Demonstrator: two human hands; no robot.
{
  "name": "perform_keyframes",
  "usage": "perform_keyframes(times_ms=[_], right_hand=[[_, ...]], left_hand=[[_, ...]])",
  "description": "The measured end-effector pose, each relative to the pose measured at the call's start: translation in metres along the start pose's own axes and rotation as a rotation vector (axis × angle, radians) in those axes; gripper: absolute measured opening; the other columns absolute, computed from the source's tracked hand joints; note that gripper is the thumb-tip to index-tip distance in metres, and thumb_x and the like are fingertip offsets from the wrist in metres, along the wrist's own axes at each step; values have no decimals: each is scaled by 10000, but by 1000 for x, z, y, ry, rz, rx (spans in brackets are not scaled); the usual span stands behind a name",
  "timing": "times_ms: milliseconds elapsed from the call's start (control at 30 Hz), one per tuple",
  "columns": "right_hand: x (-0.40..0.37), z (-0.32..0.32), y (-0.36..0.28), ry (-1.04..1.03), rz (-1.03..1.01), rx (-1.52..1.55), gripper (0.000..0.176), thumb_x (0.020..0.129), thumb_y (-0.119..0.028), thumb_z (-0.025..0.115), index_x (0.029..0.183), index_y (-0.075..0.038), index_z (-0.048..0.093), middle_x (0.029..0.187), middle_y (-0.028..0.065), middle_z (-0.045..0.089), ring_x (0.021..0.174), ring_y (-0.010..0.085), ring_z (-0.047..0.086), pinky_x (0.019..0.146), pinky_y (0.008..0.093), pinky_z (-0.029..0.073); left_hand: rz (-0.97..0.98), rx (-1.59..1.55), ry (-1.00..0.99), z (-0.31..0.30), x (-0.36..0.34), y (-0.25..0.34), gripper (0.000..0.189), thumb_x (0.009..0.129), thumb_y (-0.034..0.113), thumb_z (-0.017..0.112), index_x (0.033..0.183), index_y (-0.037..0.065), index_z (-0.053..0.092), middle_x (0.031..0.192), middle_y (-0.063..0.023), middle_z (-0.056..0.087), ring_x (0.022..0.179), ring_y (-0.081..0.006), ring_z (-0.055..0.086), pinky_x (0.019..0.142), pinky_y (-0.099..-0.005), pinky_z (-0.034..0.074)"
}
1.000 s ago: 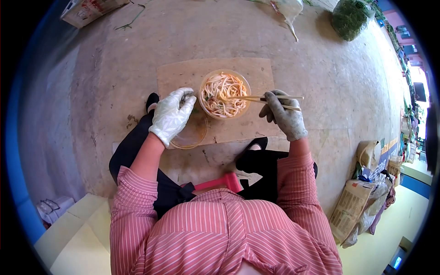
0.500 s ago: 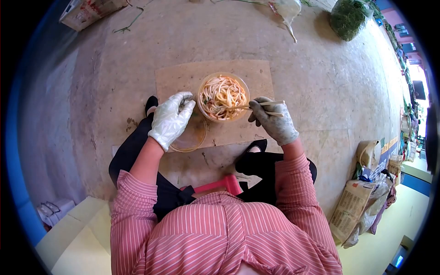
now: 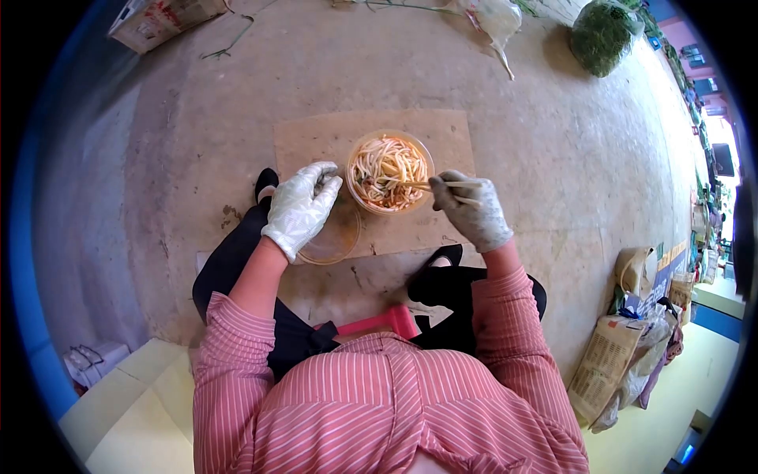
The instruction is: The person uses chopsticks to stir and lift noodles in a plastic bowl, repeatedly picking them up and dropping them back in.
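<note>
I put the bowl (image 3: 387, 212) at the middle of my clock, with twelve pointing straight away from the seated person. It sits on a flat piece of cardboard (image 3: 426, 231) on the floor (image 3: 197, 110), in front of the person, and holds a heap of pale noodles (image 3: 385, 162) streaked with reddish sauce.

At four o'clock is the right hand (image 3: 472, 212), in a soiled glove, its fingers clamped on a pair of chopsticks (image 3: 416, 185). Their far ends are in the noodles, towards the near right part of the heap.

At eight o'clock is the left hand (image 3: 300, 208), gloved and pale, fingers curled with the thumb apart from them. It is just beside the rim; I cannot tell whether it touches. A clear round lid (image 3: 345, 231) lies between seven and eight, partly hidden by that hand.

Farther off, I see a carton (image 3: 162, 22) at ten o'clock, a white bag (image 3: 496, 25) at one and a bag of greens (image 3: 602, 39) at two.
</note>
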State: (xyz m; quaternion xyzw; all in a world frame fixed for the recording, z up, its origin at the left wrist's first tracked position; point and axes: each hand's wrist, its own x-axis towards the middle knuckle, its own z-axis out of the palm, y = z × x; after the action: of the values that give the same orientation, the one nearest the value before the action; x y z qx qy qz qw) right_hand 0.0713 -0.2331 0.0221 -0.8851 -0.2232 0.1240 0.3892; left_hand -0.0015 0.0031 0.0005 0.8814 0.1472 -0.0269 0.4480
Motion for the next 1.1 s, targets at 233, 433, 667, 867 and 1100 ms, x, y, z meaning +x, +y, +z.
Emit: perform_keyframes(times_ms=[233,433,667,867,1100], right_hand=[[-10,-40,-9,86,298,402,261,858,-201,504,731,18,570,554,48,582,452,66,484,432,206,392],[-4,-27,-5,124,332,550,240,865,-201,493,814,27,550,558,63,584,444,64,473,422,198,383],[-1,-21,8,76,271,428,246,865,-212,491,804,19,550,549,63,583,427,63,465,409,196,375],[-6,-33,-8,93,385,557,249,864,-223,489,817,14,551,546,88,578,425,72,469,404,197,372],[-2,-18,-12,-20,346,636,250,869,-229,486,844,13,543,551,78,573,433,70,471,410,194,373]], left_hand=[[24,51,25,-1,-1,2,269,798,202,568,1013,40,576,891,-123,619,713,-186,592,667,-291,466],[49,42,50,2,1,0,255,784,202,574,983,41,588,856,-114,627,700,-196,611,653,-296,479],[44,27,39,2,1,0,258,787,197,569,988,37,583,863,-112,628,719,-195,611,664,-292,477],[31,42,21,0,0,2,262,789,197,565,994,35,578,889,-112,624,742,-196,613,680,-292,479],[36,48,25,0,0,5,257,790,196,565,989,36,579,881,-111,625,741,-198,613,679,-293,478]])
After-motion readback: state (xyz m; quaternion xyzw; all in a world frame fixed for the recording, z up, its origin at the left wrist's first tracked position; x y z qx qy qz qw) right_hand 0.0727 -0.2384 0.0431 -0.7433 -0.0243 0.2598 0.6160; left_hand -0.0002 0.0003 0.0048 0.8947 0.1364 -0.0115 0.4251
